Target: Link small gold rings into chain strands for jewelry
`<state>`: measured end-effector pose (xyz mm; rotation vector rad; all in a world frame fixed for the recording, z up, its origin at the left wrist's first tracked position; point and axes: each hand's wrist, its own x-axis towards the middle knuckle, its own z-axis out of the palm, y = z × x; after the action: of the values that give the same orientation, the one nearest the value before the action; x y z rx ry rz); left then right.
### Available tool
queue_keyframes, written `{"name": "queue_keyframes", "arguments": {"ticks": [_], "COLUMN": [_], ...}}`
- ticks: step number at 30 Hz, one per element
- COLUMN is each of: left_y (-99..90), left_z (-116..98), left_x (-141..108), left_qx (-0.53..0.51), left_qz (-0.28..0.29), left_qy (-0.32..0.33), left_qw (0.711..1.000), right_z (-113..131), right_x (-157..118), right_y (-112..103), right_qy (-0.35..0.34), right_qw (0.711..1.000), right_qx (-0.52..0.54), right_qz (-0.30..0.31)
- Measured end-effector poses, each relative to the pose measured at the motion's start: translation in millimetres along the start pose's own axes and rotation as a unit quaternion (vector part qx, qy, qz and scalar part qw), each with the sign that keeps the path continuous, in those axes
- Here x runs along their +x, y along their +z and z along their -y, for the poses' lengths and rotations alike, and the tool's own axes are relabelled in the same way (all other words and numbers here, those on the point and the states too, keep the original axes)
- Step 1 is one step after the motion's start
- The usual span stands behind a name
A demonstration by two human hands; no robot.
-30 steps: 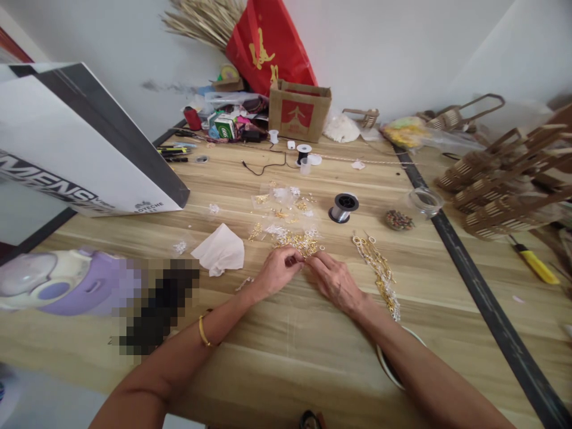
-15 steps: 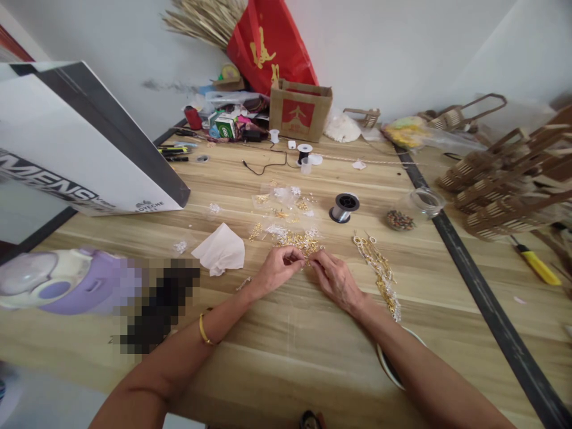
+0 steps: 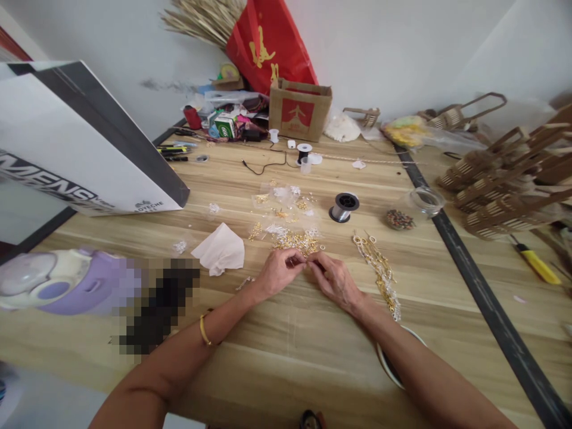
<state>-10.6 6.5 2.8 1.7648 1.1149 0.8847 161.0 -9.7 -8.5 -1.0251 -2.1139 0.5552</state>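
Note:
My left hand (image 3: 282, 271) and my right hand (image 3: 333, 277) meet fingertip to fingertip over the middle of the wooden table (image 3: 286, 363). Both are closed in a pinch. Whatever lies between the fingertips is too small to make out. Just beyond them spreads a pile of small gold and silver jewelry pieces (image 3: 297, 241), with a loose ring (image 3: 322, 247) at its right edge. To the right of my right hand lie several gold and silver chains (image 3: 384, 277) with rings at their far ends. A short silver chain (image 3: 245, 283) rests by my left wrist.
A spool of wire (image 3: 344, 208) and a clear jar of beads (image 3: 413, 208) stand right of centre. At left are a white tissue (image 3: 218, 250), a purple bottle (image 3: 89, 283) and a large white box (image 3: 89, 149). Small brown baskets (image 3: 504, 179) fill the right side.
Both hands stay pinched together in nearly the same place, with only a slight shift of the fingers. Nothing else on the table has visibly moved.

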Motion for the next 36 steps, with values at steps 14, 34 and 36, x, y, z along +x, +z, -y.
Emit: {"name": "queue_keyframes", "arguments": {"ticks": [14,34,36], "left_y": [2.6,-0.4,0.3], "left_z": [2.8,-4.5,-5.4], "left_x": [-1.7,0.6,-0.5], "left_qx": [0.071,-0.016,0.006], "left_qz": [-0.011,-0.004,-0.012], "left_qy": [0.043,0.001,0.019], "left_qw": [0.996,1.000,1.000], "right_z": [1.7,6.0,4.8], "right_x": [-1.0,5.5,5.9], "right_y": [-0.5,-5.5,-5.0], "right_qy": [0.060,0.207,0.231], "right_qw": [0.997,0.956,0.939], "right_qx": [0.051,0.208,0.254], "right_qz": [0.018,0.024,0.030]}}
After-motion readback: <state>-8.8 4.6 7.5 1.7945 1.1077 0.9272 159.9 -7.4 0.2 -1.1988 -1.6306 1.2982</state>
